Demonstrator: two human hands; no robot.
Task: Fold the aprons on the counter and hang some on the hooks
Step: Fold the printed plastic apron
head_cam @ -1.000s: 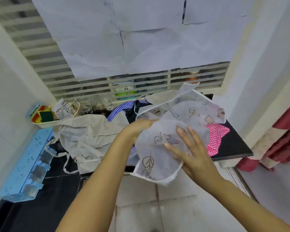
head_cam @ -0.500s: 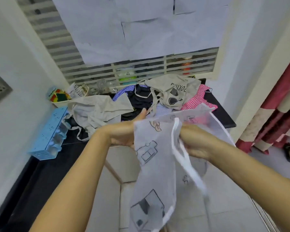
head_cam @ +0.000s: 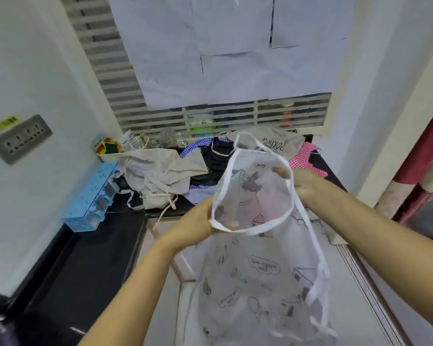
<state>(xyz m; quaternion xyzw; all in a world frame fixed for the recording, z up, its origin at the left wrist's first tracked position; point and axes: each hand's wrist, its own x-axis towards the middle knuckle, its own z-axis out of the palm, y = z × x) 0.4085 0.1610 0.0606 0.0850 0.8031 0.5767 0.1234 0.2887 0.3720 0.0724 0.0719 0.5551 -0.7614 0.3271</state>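
Note:
A thin white apron [head_cam: 258, 278] printed with cartoon drawings hangs in the air in front of me, its white neck loop spread wide. My left hand [head_cam: 198, 222] pinches the loop's lower edge. My right hand [head_cam: 299, 182] holds the loop's upper right side from behind the see-through cloth. The apron's lower part and its long ties dangle toward the floor. On the black counter [head_cam: 115, 213] behind lies a heap of other aprons: a beige one [head_cam: 160, 173], a dark one [head_cam: 216, 156], a blue checked one [head_cam: 193, 148], a grey printed one [head_cam: 278, 142] and a pink checked one [head_cam: 304, 159].
A blue plastic rack [head_cam: 93, 196] stands on the counter's left side by the wall. A small tray of packets and jars [head_cam: 125, 146] sits at the back under the louvred window. A wall socket plate [head_cam: 19, 138] is at left. A red curtain [head_cam: 423, 151] hangs at right.
The apron has been lifted off the counter heap and let fall open. My hands have moved apart and now hold its neck loop spread out. The view has pulled back from the counter.

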